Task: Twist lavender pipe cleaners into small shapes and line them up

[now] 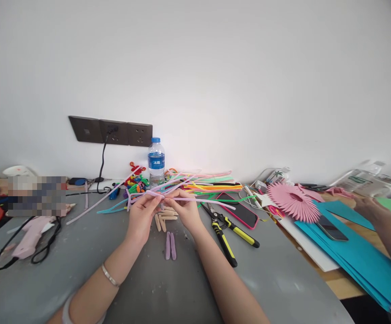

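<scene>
Above the grey table, my left hand [142, 215] pinches a lilac pipe cleaner [204, 200]. My right hand [184, 209] pinches it too, close beside the left fingertips. One end sticks out to the right; other lilac lengths run out to the left, and where they join is hidden by my fingers. Plain wooden craft sticks [161, 222] lie just below my hands. Nearer to me are two sticks wrapped in purple [170, 246]. Behind my hands spreads a heap of coloured pipe cleaners [212, 185].
Yellow-and-black-handled cutters [225, 238] lie right of my hands, beside a pink-cased phone [249, 218]. A water bottle [156, 164] stands by the wall. At left is a pink glue gun [29, 240] with its cord. Another person's hands [376, 216] work at far right over blue sheets [361, 258].
</scene>
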The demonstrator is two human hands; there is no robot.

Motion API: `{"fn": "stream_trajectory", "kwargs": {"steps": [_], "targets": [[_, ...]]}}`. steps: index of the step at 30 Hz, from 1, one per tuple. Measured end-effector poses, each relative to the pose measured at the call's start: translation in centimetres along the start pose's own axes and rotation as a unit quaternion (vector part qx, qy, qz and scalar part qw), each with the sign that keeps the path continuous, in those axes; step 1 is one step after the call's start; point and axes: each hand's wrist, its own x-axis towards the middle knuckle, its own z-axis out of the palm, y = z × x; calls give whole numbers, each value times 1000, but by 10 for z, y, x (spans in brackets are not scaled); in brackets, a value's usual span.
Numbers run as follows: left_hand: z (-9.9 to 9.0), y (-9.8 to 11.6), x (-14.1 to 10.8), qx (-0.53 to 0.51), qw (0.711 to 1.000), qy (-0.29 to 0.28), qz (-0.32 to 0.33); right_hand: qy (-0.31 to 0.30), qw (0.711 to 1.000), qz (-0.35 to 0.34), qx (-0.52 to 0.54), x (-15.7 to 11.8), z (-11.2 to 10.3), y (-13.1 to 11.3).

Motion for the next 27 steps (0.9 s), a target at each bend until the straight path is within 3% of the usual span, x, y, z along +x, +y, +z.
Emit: {"fn": "stream_trajectory", "kwargs": {"steps": [7, 12, 18, 23, 27], "targets": [[-1, 0, 2, -5, 1000, 26, -14, -27, 999, -4, -36, 0, -2, 0], [-3, 7, 7, 44, 999, 13, -14, -46, 998, 36, 5, 2, -15, -4], [-5, 14, 3, 150, 986, -78, -1, -61, 997, 39, 4, 3, -25, -8], [-4, 16, -1, 196, 959, -206, -21, -148, 989, 30, -3, 3, -32, -15], [-7, 16, -2, 237, 936, -256, -44, -194, 980, 48, 21, 3, -36, -20]]}}
